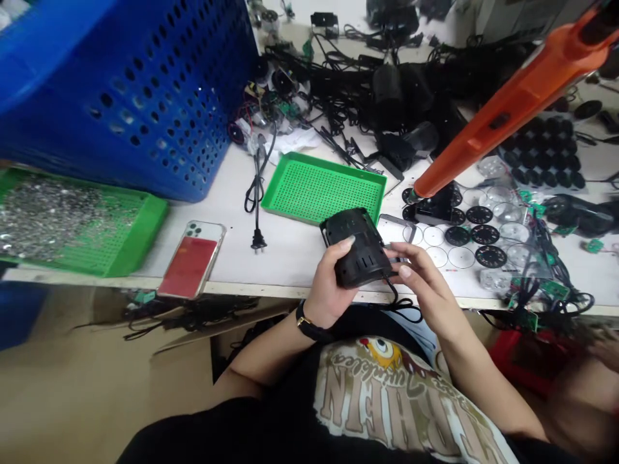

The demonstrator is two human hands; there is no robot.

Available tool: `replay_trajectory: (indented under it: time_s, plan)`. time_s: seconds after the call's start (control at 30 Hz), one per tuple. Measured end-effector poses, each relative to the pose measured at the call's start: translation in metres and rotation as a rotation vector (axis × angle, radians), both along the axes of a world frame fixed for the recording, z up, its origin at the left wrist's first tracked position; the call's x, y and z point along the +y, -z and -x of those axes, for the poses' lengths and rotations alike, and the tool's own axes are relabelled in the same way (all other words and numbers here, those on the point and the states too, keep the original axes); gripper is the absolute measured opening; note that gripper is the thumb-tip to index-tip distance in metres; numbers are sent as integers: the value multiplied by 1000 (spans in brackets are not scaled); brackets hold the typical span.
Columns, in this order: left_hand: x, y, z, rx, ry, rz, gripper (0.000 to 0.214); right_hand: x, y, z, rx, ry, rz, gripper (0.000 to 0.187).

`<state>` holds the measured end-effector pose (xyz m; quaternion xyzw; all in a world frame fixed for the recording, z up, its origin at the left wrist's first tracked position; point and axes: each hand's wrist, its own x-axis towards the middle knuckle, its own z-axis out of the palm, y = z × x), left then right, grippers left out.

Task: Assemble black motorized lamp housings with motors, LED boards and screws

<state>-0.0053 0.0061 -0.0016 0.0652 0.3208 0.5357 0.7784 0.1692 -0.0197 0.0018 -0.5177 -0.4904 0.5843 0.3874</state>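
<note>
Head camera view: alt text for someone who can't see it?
The left hand grips a black housing while the right hand touches its side, a black cable trailing below. Behind them on a white workbench lie a green perforated tray and black discs.

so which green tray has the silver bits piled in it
The green perforated tray at the far left of the view, heaped with small silver metal pieces; the other green tray, further right, shows only its bare perforated base.
</note>
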Motion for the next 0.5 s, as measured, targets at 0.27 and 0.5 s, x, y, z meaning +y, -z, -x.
replay_trajectory:
  time_s: [0.27,0.5]
  plan:
    - [2,-6,-6,72,-61,38,38,-9,-5,15,-452,107,-419,20]
    - [1,-7,-15,119,-122,39,35,-9,2,20,-777,87,-866,17]
